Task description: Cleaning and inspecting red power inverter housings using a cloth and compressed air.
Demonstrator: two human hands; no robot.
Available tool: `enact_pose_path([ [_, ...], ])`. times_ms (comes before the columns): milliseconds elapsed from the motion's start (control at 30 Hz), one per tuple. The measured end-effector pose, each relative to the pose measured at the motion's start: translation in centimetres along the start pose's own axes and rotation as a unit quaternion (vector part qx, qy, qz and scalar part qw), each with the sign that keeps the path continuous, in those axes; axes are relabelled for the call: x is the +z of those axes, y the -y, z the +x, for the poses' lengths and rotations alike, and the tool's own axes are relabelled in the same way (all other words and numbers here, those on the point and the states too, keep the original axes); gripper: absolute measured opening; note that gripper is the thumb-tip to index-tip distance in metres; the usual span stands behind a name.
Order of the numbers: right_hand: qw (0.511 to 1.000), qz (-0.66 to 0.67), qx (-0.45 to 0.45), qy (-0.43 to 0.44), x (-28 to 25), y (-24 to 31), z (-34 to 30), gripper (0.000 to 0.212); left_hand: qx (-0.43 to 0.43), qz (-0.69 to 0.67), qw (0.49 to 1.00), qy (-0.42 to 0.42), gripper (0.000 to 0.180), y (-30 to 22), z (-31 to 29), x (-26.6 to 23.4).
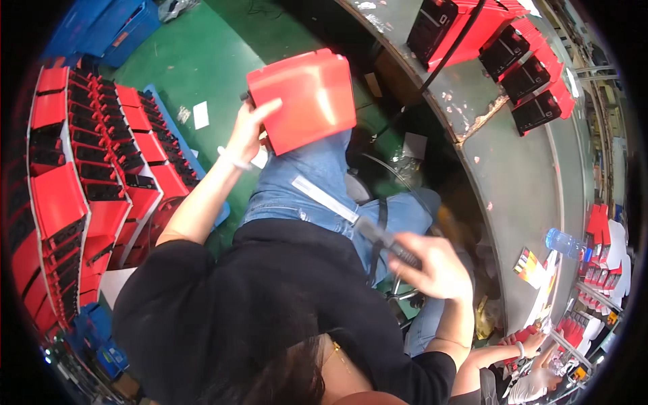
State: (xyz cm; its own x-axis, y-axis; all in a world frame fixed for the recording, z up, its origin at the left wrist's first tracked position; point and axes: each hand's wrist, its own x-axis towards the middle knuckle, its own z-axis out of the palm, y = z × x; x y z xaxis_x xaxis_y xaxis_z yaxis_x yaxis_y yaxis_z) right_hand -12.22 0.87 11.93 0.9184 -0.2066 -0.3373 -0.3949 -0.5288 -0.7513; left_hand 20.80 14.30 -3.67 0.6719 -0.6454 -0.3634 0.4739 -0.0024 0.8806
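Left grip [248, 131]: grasping red box [307, 101] at left edge
Right grip [435, 268]: clenching grey-handled tool [370, 230]
Desk [511, 192]: edge right, apart from both

- A plain black top [270, 290], loose in cut, its lower edge lying at the waist in soft folds
- Short, wide sleeves [158, 287] of the same black cloth, both ending near the elbow
- A fine gold-coloured necklace [341, 354] at the open neckline
- Blue denim jeans [290, 179], faded paler in places, with a whitish worn patch on one thigh
- A slim whitish bracelet [234, 159] on the left wrist
- Left hand [251, 128] and right hand [432, 266] both bare, forearms uncovered below the sleeves
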Motion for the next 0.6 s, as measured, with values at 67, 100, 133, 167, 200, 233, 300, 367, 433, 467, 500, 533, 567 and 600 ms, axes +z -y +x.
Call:
enact_pose_path([
  [67,0.990,-0.059,0.081,-0.101,0.2,-1.3,0.3,0.020,-0.104,-0.140,0.985,0.000,0.047,-0.3,1.2,-1.6],
  [100,0.988,-0.079,0.081,-0.109,0.1,-1.6,0.3,0.019,-0.125,-0.197,0.972,0.029,0.048,-0.2,1.6,-2.7],
  [133,0.994,-0.052,0.084,-0.053,-0.1,-1.8,0.2,0.020,-0.146,-0.253,0.956,0.005,0.049,-0.7,1.4,-2.4],
  [167,0.996,-0.075,0.036,0.008,-0.4,-1.1,0.5,0.024,-0.172,-0.269,0.947,-0.021,0.051,-0.8,1.2,-2.5],
  [200,0.997,-0.074,0.023,-0.015,0.0,-1.3,1.0,0.026,-0.174,-0.259,0.950,-0.023,0.051,-0.8,1.1,-3.1],
  [233,0.996,-0.072,0.014,-0.042,0.5,-1.5,1.4,0.028,-0.177,-0.261,0.948,-0.031,0.053,-0.6,1.2,-3.6],
  [300,0.975,-0.128,0.077,-0.162,0.6,-2.4,2.7,0.029,-0.196,-0.257,0.944,-0.067,0.053,-1.4,0.6,-3.0],
  [367,0.981,-0.123,0.055,-0.137,-0.1,-2.3,3.5,0.033,-0.206,-0.261,0.942,-0.043,0.052,-1.2,0.5,-4.0],
  [433,0.993,-0.110,-0.019,-0.043,-0.1,-2.2,3.5,0.035,-0.216,-0.267,0.939,-0.017,0.052,-1.0,0.3,-4.3],
  [467,0.995,-0.094,-0.040,-0.017,0.0,-2.2,3.6,0.036,-0.212,-0.251,0.944,-0.033,0.052,-0.8,0.2,-4.0],
  [500,0.987,-0.133,-0.001,-0.092,0.5,-2.4,4.0,0.035,-0.207,-0.236,0.948,-0.048,0.051,-0.7,0.0,-3.9],
  [533,0.978,-0.132,0.071,-0.146,0.5,-2.4,4.5,0.035,-0.210,-0.251,0.944,-0.045,0.051,-0.5,-0.2,-4.1],
  [567,0.977,-0.131,0.088,-0.142,0.3,-2.4,4.6,0.034,-0.210,-0.252,0.944,-0.046,0.051,-0.2,-0.2,-4.2],
  [600,0.978,-0.131,0.088,-0.140,0.5,-2.4,4.4,0.034,-0.215,-0.252,0.943,-0.026,0.051,0.0,-0.2,-4.3],
])
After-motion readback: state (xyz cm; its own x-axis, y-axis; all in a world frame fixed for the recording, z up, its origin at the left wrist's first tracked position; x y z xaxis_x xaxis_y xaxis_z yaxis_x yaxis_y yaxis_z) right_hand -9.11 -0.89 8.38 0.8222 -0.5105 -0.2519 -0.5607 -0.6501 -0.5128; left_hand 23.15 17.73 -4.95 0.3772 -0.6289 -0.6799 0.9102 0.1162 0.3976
